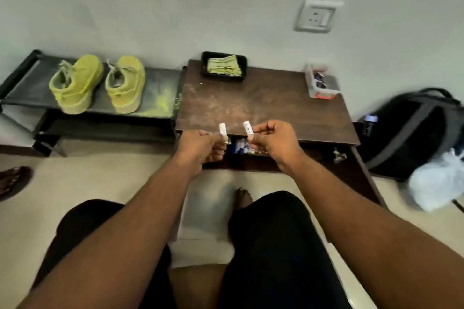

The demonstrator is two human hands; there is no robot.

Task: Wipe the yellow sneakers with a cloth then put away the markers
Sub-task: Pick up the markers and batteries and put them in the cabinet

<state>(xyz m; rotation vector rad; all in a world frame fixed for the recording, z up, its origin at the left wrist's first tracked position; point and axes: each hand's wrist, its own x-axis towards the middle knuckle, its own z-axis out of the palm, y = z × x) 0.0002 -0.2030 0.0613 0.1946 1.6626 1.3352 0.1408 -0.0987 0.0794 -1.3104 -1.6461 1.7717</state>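
Two yellow sneakers (96, 83) stand side by side on a low black rack (160, 80) at the left, heels toward me. A folded green cloth (224, 68) lies in a black tray (244, 64) at the back of the brown table (263, 105). My left hand (200, 147) grips a white marker (222, 129) upright at the table's front edge. My right hand (275, 139) grips a second white marker (248, 129) beside it. Below my hands an open drawer (241, 149) shows several more markers.
A clear plastic box (320, 83) with small items sits at the table's back right. A dark backpack (411, 130) and a white plastic bag (437, 185) lie on the floor at the right. A wall socket (316, 17) is above. Someone's sandalled foot (12, 182) shows at the left edge.
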